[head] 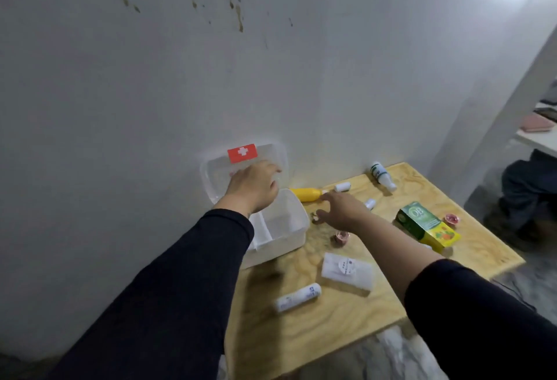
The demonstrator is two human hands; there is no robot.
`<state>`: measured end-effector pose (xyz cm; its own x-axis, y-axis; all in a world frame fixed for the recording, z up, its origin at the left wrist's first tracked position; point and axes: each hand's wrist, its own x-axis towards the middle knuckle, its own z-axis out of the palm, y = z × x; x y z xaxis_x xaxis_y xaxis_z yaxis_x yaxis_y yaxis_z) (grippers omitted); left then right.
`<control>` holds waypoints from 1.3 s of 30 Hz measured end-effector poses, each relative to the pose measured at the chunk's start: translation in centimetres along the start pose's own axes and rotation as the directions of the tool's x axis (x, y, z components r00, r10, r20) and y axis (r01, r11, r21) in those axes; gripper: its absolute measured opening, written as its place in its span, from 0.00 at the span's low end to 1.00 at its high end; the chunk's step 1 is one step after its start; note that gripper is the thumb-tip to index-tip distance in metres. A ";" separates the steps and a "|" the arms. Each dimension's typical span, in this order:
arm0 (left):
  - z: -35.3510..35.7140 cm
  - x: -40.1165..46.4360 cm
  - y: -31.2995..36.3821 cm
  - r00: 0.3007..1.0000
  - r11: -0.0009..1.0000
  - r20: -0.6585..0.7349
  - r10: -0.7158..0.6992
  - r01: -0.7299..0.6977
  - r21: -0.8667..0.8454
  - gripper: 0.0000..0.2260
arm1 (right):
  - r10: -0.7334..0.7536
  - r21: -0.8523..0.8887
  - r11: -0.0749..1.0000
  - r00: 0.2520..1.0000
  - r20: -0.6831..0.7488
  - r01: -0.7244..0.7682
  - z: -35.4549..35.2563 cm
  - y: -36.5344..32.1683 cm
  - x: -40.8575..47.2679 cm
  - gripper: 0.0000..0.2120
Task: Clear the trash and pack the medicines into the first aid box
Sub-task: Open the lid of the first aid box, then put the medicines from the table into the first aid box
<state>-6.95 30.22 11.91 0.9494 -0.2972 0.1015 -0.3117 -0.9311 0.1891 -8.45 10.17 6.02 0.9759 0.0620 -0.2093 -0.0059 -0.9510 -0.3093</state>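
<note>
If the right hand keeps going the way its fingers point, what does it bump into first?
Most likely the yellow bottle: the right hand is open and its fingertips point at the bottle's capped end, lying just beyond them. Depth is hard to judge.

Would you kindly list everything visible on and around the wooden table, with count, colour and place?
first aid box: 1, clear white, table's left edge, open
lid: 1, clear with red cross label, upright against the wall
yellow bottle: 1, lying beside the box
white bottles: 4, lying scattered, far and near
green and yellow carton: 1, right side
pink cups: 2, small, centre and right
white packet: 1, near centre
table: 1, light wood
left hand: on the lid, open
right hand: reaching towards the yellow bottle, open, holding nothing
</note>
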 end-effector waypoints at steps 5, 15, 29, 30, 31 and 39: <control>3.5 -0.1 5.5 0.971 0.991 0.197 0.133 -0.129 -0.035 0.18 | 0.147 0.050 0.988 0.989 -0.005 -0.147 -1.2 5.1 -4.2 0.22; 8.7 1.3 14.1 0.900 0.981 0.392 0.191 -0.183 -0.059 0.18 | 0.379 0.100 0.922 0.924 -0.054 -0.373 -1.7 16.3 -8.2 0.19; 15.8 4.5 21.9 0.873 0.998 0.487 0.012 0.021 -0.062 0.16 | 0.428 0.469 0.818 0.898 -0.107 -0.334 2.9 27.2 -4.7 0.26; 15.9 4.5 21.9 0.872 0.998 0.489 -0.005 0.037 -0.056 0.16 | 0.417 0.481 0.819 0.901 -0.122 -0.313 2.7 27.4 -4.6 0.25; 15.9 4.5 21.9 0.872 0.997 0.489 -0.020 0.052 -0.052 0.16 | 0.406 0.494 0.819 0.904 -0.137 -0.293 2.5 27.6 -4.6 0.23; 12.9 5.3 22.0 0.927 0.977 0.355 -0.125 0.177 -0.119 0.16 | 0.231 0.535 0.840 0.953 -0.197 -0.093 -3.0 25.3 -2.4 0.34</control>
<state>-8.30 5.47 3.97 0.9321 -0.2344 -0.2762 -0.1412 -0.9372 0.3188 -10.28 -14.93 1.48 0.9715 -0.2199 -0.0883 -0.2123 -0.6423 -0.7365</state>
